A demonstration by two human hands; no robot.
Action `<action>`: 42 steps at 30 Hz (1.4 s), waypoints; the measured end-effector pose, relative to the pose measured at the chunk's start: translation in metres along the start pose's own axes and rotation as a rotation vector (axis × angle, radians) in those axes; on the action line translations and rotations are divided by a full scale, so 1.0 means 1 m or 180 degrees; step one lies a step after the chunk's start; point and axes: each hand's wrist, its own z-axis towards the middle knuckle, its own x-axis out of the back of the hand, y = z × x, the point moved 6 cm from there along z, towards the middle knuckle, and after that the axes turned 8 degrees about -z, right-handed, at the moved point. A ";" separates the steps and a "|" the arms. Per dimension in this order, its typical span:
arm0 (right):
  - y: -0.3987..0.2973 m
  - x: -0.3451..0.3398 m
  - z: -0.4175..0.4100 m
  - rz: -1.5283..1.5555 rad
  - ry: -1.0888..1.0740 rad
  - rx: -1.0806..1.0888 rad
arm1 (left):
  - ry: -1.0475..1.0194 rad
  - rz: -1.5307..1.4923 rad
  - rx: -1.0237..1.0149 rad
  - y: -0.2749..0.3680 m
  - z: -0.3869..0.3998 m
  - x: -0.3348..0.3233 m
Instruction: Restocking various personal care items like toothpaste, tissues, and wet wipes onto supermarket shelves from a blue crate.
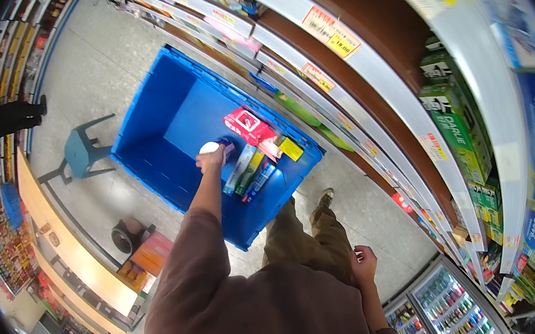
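My left hand reaches into a large blue plastic crate and grips a purple container with a white lid. Beside that hand, several long toothpaste boxes lie side by side on the crate's floor. A pink pack of wipes rests along the shelf-side wall, with a yellow box in the corner near it. Between them lies a smaller pink packet. My right hand hangs by my trouser leg, its fingers curled and nothing visible in them.
Store shelves with price tags curve along the right, holding green toothpaste boxes. A teal stool stands left of the crate, near a wooden counter. A glass-door drinks fridge is at lower right. Another person's dark-clothed legs appear far left.
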 end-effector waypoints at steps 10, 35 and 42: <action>-0.052 0.015 0.044 0.0850 0.0287 0.0743 | -0.3533 -0.1401 -0.1742 0.037 -0.178 0.145; 0.165 0.181 -0.070 0.5853 0.2027 0.0754 | -0.6291 0.1090 -0.2289 -0.087 -0.743 -0.117; 0.203 0.247 -0.132 0.4334 0.3897 0.0803 | -0.6637 0.1574 -0.2410 -0.141 -0.827 -0.161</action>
